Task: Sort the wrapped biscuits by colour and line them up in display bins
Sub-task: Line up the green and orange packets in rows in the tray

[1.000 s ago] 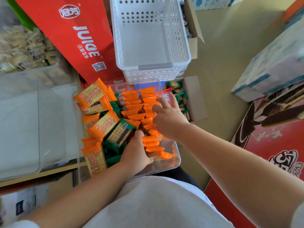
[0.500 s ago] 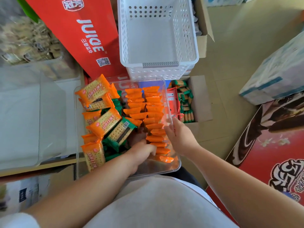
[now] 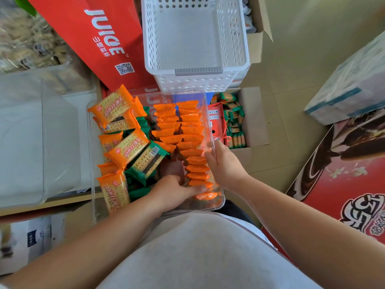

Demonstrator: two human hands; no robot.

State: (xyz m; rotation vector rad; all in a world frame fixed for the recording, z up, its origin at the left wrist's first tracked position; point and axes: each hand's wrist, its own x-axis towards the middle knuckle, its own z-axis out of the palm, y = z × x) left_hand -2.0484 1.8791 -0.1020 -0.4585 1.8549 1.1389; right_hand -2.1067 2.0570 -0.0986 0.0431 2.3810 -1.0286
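loose packets (image 3: 129, 151) heaped over left of bin (image 3: 223, 202), bare floor mid-bin, white basket (image 3: 198, 38) beyond

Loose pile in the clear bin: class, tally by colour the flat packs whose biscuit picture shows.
Orange packs: 5
Green pack: 1
Total: 6
Other packs in the pile show only an edge and are left out.

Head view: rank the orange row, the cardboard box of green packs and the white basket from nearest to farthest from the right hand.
1. The orange row, in the bin, directly left of the right hand.
2. The cardboard box, just beyond the hand, right of the bin.
3. The white basket, farthest, behind the bin.
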